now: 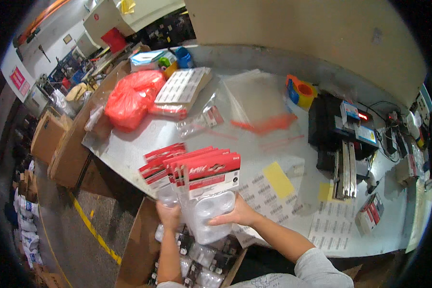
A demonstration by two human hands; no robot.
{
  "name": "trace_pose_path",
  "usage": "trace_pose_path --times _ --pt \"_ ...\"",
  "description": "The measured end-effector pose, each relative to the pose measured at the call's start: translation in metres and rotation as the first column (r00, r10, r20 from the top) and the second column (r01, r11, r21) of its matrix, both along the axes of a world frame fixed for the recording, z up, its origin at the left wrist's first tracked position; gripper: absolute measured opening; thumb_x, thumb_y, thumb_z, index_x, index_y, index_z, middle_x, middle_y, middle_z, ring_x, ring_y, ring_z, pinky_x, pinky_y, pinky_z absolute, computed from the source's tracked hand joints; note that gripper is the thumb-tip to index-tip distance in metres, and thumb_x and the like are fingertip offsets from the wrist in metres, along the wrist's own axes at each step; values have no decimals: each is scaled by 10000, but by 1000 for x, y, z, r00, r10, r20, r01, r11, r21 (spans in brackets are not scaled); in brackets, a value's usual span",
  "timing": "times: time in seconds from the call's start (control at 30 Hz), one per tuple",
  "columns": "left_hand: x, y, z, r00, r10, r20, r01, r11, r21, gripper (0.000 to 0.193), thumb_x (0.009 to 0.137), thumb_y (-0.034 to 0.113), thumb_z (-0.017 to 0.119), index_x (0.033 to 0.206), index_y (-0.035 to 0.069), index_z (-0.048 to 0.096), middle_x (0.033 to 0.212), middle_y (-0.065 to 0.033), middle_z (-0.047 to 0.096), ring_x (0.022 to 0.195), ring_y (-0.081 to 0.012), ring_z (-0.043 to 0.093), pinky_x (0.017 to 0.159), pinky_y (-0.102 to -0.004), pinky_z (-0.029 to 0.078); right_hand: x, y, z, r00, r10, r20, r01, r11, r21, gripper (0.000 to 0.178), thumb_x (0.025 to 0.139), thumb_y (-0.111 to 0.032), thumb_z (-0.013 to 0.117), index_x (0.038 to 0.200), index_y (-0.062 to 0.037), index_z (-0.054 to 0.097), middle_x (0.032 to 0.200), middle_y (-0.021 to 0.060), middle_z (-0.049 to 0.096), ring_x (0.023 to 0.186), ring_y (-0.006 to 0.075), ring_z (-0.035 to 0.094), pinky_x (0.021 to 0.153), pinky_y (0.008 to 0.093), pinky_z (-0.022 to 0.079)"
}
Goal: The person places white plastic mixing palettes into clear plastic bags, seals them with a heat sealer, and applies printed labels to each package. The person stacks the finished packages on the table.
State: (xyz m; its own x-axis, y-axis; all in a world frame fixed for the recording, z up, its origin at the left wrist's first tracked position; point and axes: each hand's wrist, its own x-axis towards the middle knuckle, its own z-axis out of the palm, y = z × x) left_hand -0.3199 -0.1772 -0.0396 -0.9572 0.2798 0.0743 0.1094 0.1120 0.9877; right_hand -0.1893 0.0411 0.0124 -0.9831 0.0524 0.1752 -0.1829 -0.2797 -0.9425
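A bunch of clear plastic packs with red-and-white header cards (213, 175) is held between my two hands, above the front edge of the table. My right hand (235, 215) grips the fanned packs from their right side, thumb across the clear front. My left hand (169, 215) is closed around the clear lower part of a few more packs (162, 163) at the left of the bunch. Beneath my hands stands a cardboard box (135, 245) holding several clear packs with black cards (202, 254). Sheets of barcode labels (264, 192) lie on the table just right of the packs.
On the white table (129, 144) are a red plastic bag (135, 98), a stack of label sheets (182, 89), clear bags with red edges (259, 98) and a tape dispenser (302, 91). A black sealing machine (329, 127) stands at right. Cardboard boxes (53, 137) flank the left side.
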Motion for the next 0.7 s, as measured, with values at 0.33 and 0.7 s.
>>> trace_pose_path --times 0.33,0.7 --pt "92 49 -23 716 -500 487 31 719 694 937 707 459 778 1394 25 312 1346 -105 460 1182 -227 488 1027 -392 372 72 7 0 973 -7 231 -9 998 69 907 540 -272 904 1286 -9 460 1275 120 470 1191 242 446 1034 364 340" --pt "66 2 6 736 -628 252 596 778 199 956 626 437 833 1368 51 372 1336 -86 480 1193 -217 484 1027 -391 379 61 11 2 861 -202 -468 450 731 513 1325 502 -511 848 1459 -58 52 1483 251 104 1350 453 174 1037 531 194"
